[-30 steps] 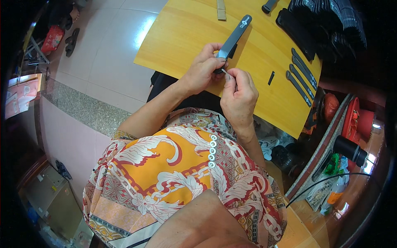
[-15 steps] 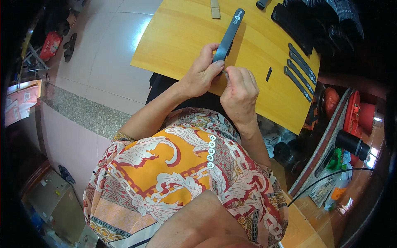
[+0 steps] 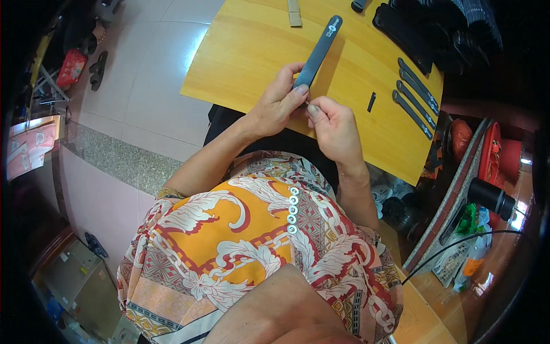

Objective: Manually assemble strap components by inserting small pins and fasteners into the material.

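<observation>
A long dark strap [image 3: 318, 53] with a rounded end and a small white mark slants up over the table. My left hand [image 3: 274, 103] is closed round its lower part, thumb on top. Just right of that, my right hand [image 3: 337, 132] pinches thumb against fingers close to the strap's lower end; what lies in the pinch is too small to make out. A short black strip [image 3: 372, 102] rests on the yellow table [image 3: 240, 63], right of my right hand. Farther right lie several similar dark straps [image 3: 413, 114] side by side, their marked ends toward the table's edge.
Stacks of black straps [image 3: 404, 37] fill the far right of the table. A cardboard piece [image 3: 294, 14] lies at the far edge. To the right, a shelf holds a black cylinder [image 3: 490, 198], a bottle [image 3: 471, 268] and a cable [image 3: 458, 243].
My right hand has turned and drawn slightly down, its thumb now showing on top of the pinch. The left hand keeps hold of the strap, which has barely shifted.
</observation>
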Tool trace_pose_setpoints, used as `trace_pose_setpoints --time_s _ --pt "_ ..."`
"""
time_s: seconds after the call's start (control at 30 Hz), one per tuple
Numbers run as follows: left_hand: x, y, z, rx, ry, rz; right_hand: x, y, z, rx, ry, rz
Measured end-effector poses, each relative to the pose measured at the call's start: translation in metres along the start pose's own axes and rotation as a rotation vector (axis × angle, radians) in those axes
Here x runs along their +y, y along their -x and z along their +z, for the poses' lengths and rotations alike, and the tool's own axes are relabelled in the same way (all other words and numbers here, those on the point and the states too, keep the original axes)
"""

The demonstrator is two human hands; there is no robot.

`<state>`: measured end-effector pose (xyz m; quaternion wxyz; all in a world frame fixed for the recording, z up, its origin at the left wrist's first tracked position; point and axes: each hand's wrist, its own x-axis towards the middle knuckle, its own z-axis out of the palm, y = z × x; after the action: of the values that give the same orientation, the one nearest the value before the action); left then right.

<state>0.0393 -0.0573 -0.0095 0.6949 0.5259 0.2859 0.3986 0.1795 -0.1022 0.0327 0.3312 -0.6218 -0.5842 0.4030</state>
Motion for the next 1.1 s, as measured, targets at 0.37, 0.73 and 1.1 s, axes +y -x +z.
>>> trace_pose_setpoints --time_s 0.37,0.73,1.1 --pt "-0.002 -0.002 0.000 0.007 -0.360 0.170 0.007 0.000 0.012 0.313 0.469 -0.535" --pt "0.000 -0.004 0.001 -0.030 0.013 0.015 0.000 -0.005 -0.014 -0.105 0.071 -0.109" --pt "0.005 -0.014 0.000 0.042 0.237 -0.182 0.003 -0.006 -0.004 -0.172 -0.056 -0.033"
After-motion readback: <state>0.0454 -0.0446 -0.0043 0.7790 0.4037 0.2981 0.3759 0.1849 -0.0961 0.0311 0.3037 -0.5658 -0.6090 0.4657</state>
